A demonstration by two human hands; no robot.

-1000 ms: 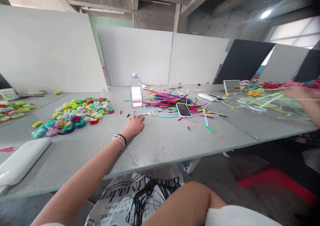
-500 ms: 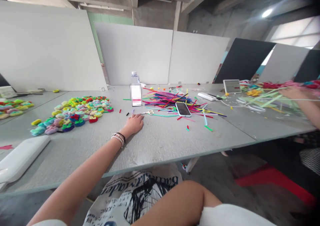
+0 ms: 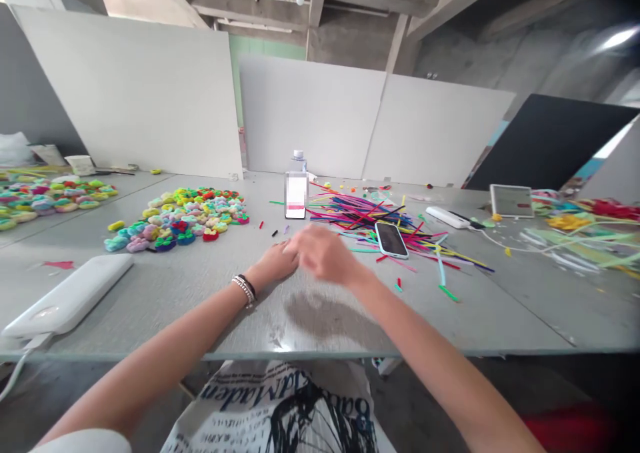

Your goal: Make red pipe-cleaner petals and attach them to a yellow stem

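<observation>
My left hand [image 3: 278,261] lies low on the grey table [image 3: 240,329], fingers stretched forward and partly covered at the tips by my other hand. My right hand [image 3: 327,254] is raised just beside and over it, smeared by motion; its fingers look bent, and whether anything is in them is unclear. Beyond the hands a phone with a lit screen [image 3: 296,198] stands upright against a clear bottle [image 3: 299,163]. Short offcuts of pipe cleaner, one black [image 3: 275,233] and one red [image 3: 261,224], lie near my left hand. The scissors are hidden from view.
Loose pipe cleaners [image 3: 357,211] are heaped right of centre, with a second phone [image 3: 391,240] on them. Fuzzy coloured flowers [image 3: 183,223] cover the left. A white power bank [image 3: 70,299] with a cable lies front left. A tablet [image 3: 511,201] stands far right.
My right arm has come in from the right, its hand now at my left hand. The view has turned leftward, and the co-worker's arm at right is out of view.
</observation>
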